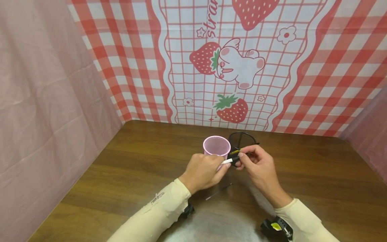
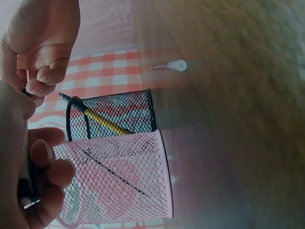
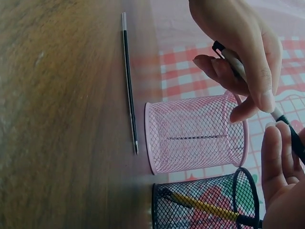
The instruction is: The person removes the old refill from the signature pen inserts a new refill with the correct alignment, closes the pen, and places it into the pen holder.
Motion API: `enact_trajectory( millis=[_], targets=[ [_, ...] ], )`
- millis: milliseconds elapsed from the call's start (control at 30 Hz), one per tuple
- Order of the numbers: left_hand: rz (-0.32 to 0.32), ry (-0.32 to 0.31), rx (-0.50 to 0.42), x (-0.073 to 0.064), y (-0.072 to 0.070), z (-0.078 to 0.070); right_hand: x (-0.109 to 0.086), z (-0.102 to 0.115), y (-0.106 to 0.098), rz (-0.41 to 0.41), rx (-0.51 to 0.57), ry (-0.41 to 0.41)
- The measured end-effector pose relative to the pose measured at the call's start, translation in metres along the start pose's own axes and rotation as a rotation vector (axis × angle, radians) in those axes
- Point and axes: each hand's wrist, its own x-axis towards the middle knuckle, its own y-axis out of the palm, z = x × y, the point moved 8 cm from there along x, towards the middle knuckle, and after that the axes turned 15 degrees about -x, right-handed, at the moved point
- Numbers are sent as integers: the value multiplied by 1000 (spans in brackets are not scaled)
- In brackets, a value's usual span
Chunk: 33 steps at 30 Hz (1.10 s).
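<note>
My left hand (image 1: 205,169) grips a white pen barrel (image 3: 233,62) with a black clip at one end. My right hand (image 1: 260,168) pinches the black part (image 3: 298,143) at the pen's other end, so both hands hold the pen, above and in front of two mesh cups. Whether the black part is joined to the barrel cannot be told. Below the hands, an ink refill (image 3: 128,86) lies on the table, dark along most of its length and clear at one end.
A pink mesh pen cup (image 3: 195,157) stands upright behind the hands, and a thin dark stick shows through its mesh. Right beside it is a black mesh cup (image 3: 190,191) holding a yellow and black pen (image 3: 205,207). The wooden table (image 1: 121,168) ends at a checked cloth (image 1: 193,111).
</note>
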Motion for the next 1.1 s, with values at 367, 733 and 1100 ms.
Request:
enact_trajectory(
  millis=[367, 733, 1100],
  targets=[
    [-35, 28, -18, 1, -4, -2, 2, -3, 5, 196, -208, -77],
    [-42, 85, -27, -1, -4, -5, 2, -16, 13, 451, -363, -44],
    [-17, 151, -50, 0, 0, -10, 2, -21, 13, 512, -463, -41]
  ],
)
